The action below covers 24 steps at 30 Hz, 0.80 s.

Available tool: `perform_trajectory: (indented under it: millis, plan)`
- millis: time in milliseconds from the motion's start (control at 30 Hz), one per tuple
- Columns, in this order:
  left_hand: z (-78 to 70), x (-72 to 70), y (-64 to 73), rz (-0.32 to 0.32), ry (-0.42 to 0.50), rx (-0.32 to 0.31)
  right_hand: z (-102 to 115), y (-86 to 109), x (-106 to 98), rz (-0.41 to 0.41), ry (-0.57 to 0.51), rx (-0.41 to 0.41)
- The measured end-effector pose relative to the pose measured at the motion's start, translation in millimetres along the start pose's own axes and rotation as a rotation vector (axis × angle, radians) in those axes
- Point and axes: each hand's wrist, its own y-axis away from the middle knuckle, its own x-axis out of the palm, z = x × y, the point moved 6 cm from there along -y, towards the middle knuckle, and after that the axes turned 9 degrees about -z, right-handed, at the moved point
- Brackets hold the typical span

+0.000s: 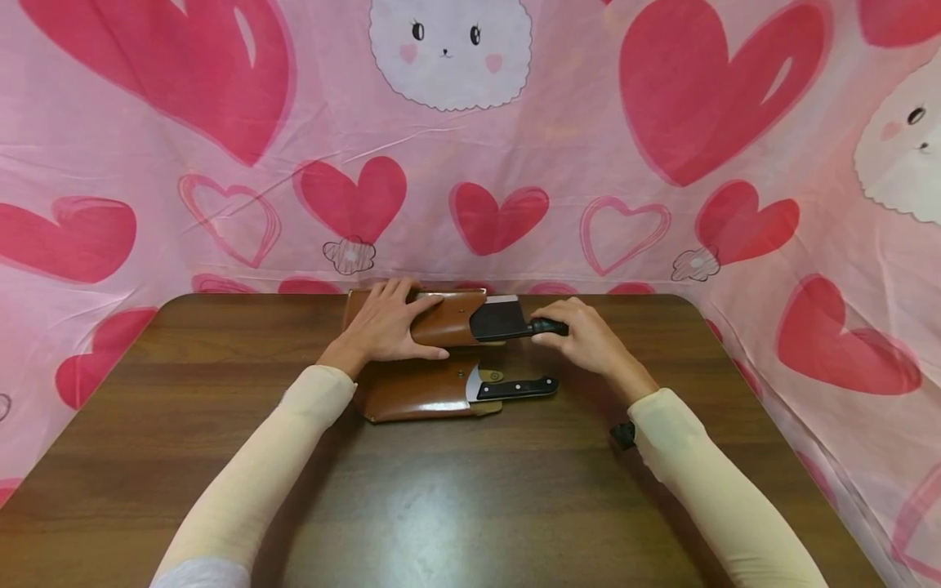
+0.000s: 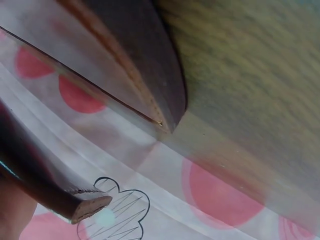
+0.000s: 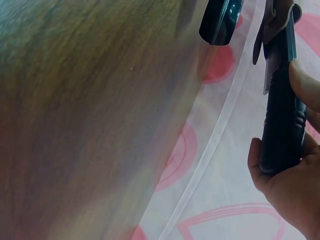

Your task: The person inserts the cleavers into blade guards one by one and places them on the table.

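Note:
My left hand (image 1: 385,322) spans a brown leather sheath (image 1: 448,314), fingers over its far edge and thumb along its near edge. A dark-bladed cleaver (image 1: 503,318) sits partly inside, its blade showing at the sheath's right end. My right hand (image 1: 584,331) grips the cleaver's black handle (image 3: 282,120). Nearer me lies a second brown sheath (image 1: 419,388), holding a knife whose black riveted handle (image 1: 518,389) sticks out to the right. In the left wrist view a corner of the gripped sheath (image 2: 50,190) appears at lower left, with part of the hand beside it.
The wooden table (image 1: 441,490) has rounded far corners. Pink cloth with hearts (image 1: 500,216) hangs right behind its back edge and along the sides. A small black object (image 1: 622,435) shows at the right sleeve (image 1: 676,433).

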Motion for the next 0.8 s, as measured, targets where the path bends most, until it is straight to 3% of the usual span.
perform_trajectory:
  millis: [800]
  plan:
    - [-10.1, -0.8, -5.1, -0.013, -0.003, 0.004, 13.7, -6.5, 6.4, 0.021, 0.001, -0.037]
